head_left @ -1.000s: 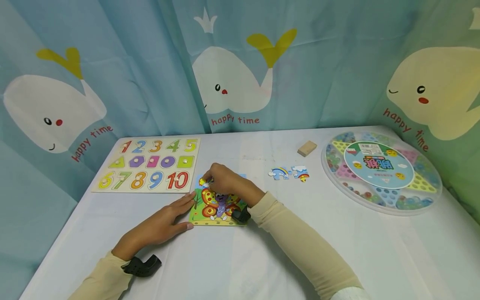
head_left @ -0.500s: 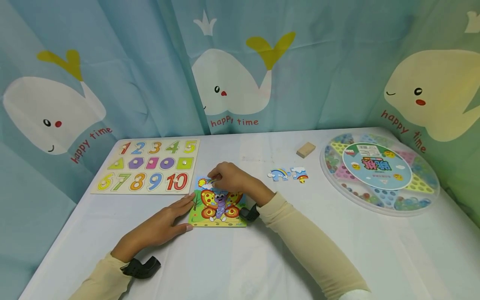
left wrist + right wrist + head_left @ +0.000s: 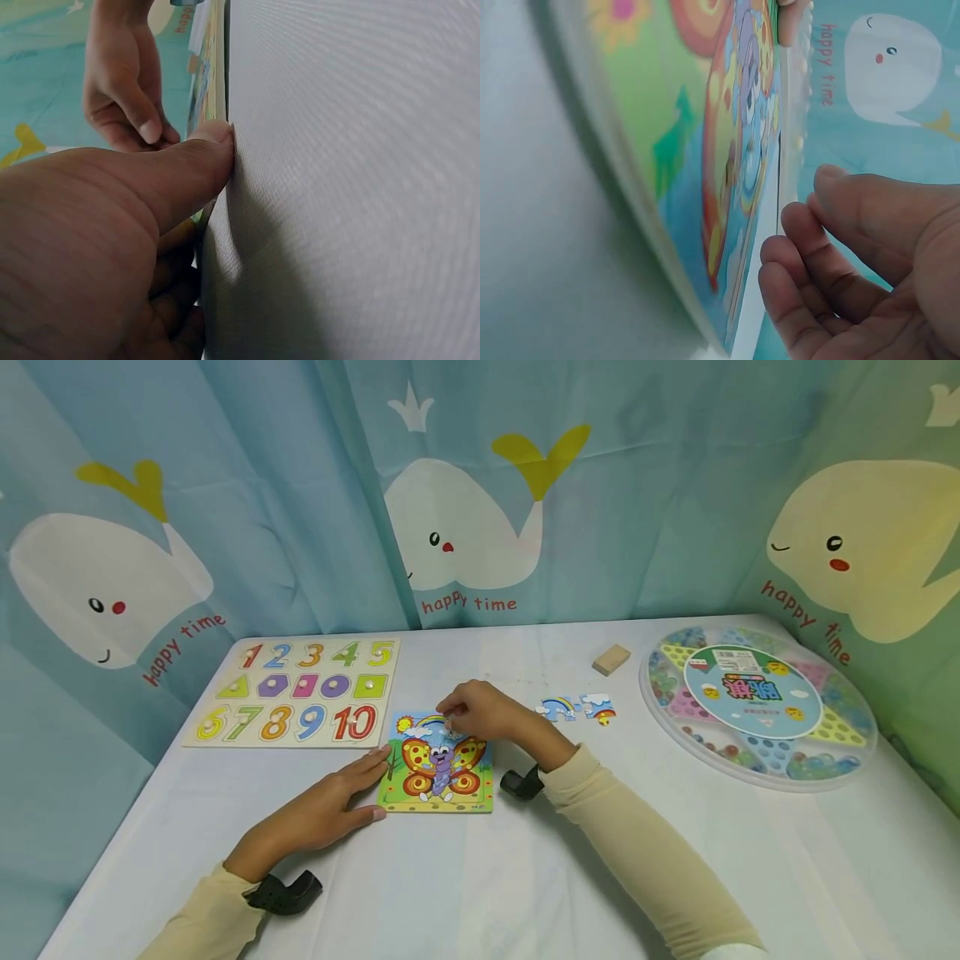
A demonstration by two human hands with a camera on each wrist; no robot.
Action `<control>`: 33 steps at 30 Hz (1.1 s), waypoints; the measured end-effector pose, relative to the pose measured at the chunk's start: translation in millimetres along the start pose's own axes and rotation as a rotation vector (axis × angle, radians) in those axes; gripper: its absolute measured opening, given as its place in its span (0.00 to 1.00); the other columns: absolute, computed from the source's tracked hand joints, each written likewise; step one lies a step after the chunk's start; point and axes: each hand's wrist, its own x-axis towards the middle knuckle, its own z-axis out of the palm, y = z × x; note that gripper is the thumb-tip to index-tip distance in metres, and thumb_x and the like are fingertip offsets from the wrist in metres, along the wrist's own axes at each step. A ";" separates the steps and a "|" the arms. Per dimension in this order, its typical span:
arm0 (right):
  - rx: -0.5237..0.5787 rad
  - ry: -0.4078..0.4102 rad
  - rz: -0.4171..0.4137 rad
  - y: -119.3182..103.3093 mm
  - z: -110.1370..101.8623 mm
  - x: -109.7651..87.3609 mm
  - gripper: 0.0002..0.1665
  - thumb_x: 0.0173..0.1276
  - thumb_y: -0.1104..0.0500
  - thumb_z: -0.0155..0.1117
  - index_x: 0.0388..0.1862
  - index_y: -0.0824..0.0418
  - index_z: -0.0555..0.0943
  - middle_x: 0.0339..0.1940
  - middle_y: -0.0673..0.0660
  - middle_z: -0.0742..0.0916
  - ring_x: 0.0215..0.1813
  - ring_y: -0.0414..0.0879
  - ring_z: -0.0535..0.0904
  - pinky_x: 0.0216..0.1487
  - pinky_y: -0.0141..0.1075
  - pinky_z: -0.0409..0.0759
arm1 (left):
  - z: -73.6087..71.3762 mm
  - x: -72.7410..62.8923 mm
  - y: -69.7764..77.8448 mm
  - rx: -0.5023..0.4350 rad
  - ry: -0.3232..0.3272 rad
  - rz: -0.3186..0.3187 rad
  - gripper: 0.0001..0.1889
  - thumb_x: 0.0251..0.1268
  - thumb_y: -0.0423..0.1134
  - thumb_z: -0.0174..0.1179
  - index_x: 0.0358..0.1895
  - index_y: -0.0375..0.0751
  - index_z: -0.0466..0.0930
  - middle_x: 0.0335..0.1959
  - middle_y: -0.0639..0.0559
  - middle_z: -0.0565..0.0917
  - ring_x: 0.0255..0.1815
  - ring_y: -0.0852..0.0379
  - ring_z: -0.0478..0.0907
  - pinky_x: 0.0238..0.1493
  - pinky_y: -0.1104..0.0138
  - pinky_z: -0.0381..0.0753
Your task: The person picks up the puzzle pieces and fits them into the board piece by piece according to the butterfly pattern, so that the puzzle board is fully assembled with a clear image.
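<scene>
A butterfly jigsaw puzzle (image 3: 441, 777) lies flat on the table in the head view, with a sun and rainbow along its top. My left hand (image 3: 330, 806) rests at its left side, fingertips at the left edge and thumb at the lower left corner. In the left wrist view, the thumb (image 3: 191, 169) touches the board's edge. My right hand (image 3: 480, 712) is over the upper right part of the puzzle and hides it. The right wrist view shows its fingers (image 3: 810, 262) loosely bent, with nothing visible between thumb and fingertips.
Two loose rainbow puzzle pieces, one (image 3: 558, 708) beside the other (image 3: 599, 707), lie right of the puzzle. Behind them is a small wooden block (image 3: 611, 660). A number and shape board (image 3: 292, 689) sits at back left, a round marble game case (image 3: 757, 706) at right.
My right hand has moved right across the top of the puzzle, uncovering the sun and part of the rainbow. The left hand has stayed in place.
</scene>
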 end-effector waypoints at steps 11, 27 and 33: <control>-0.029 0.061 0.007 13.1 -14.0 -14.4 0.16 0.67 0.66 0.63 0.53 0.67 0.83 0.46 0.57 0.86 0.43 0.46 0.77 0.46 0.36 0.77 | 1.3 -1.8 -0.3 -0.012 0.009 0.003 0.38 0.66 0.45 0.64 0.75 0.37 0.58 0.78 0.51 0.50 0.77 0.47 0.47 0.70 0.50 0.56; -0.048 0.120 -0.027 36.4 -36.7 -45.3 0.16 0.66 0.69 0.61 0.52 0.72 0.82 0.46 0.61 0.86 0.51 0.55 0.80 0.55 0.44 0.78 | 1.2 -1.9 0.7 -0.009 0.019 -0.012 0.38 0.66 0.45 0.64 0.75 0.39 0.57 0.78 0.52 0.50 0.77 0.47 0.47 0.71 0.50 0.56; -0.036 0.172 -0.020 48.3 -45.8 -57.3 0.16 0.65 0.71 0.60 0.51 0.72 0.82 0.44 0.61 0.86 0.46 0.52 0.80 0.49 0.43 0.78 | 1.3 -1.0 -0.5 -0.010 0.019 -0.004 0.38 0.66 0.46 0.64 0.75 0.39 0.58 0.78 0.52 0.50 0.77 0.48 0.47 0.71 0.50 0.56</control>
